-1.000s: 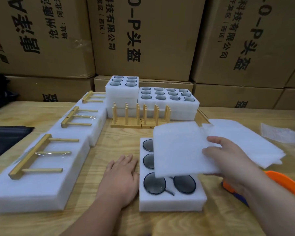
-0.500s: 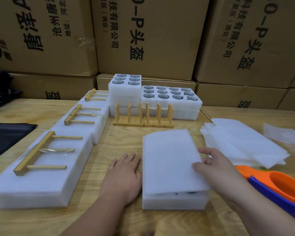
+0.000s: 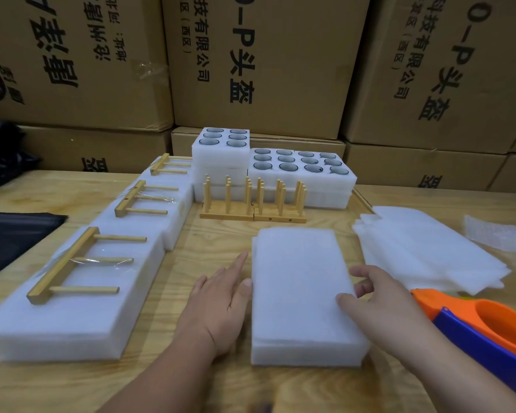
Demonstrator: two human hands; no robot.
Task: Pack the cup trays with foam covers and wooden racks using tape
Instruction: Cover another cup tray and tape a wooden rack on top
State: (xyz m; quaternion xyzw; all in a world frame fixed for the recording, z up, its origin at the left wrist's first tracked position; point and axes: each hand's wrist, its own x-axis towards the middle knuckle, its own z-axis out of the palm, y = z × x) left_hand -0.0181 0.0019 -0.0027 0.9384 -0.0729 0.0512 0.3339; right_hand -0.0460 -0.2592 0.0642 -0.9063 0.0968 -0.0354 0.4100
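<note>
Head view, wooden table (image 3: pixel 221 242). The near cup tray (image 3: pixel 306 354) sits front and centre, its top fully covered by a white foam cover (image 3: pixel 300 281); the cups under it are hidden.

Left hand (image 3: pixel 221 305): flat on the table, fingers straight, lying along the tray's left edge with the thumb touching the foam side. Holds nothing.

Right hand (image 3: pixel 382 299): at the tray's right edge, fingers loosely bent, thumb resting on the cover's right margin. Fingertips sit past the edge; cannot tell whether they press the side or hang free. No firm grip visible.

Left of centre: three packed trays in a row, the nearest (image 3: pixel 72 311) carrying a wooden rack (image 3: pixel 75 263) laid flat under clear tape, which is faint and hard to trace. The farthest is partly hidden.

Rear: stacked open trays (image 3: pixel 303 177) with dark cups showing in their holes; two upright peg racks (image 3: pixel 252 201) stand in front, covering the lower foam.

Right: a loose pile of foam sheets (image 3: pixel 429 251). An orange and blue tape dispenser (image 3: pixel 486 326) is cut off by the frame edge. Dark sheet (image 3: pixel 12 236) at far left, also cut off. Cardboard boxes (image 3: pixel 265 61) behind.
</note>
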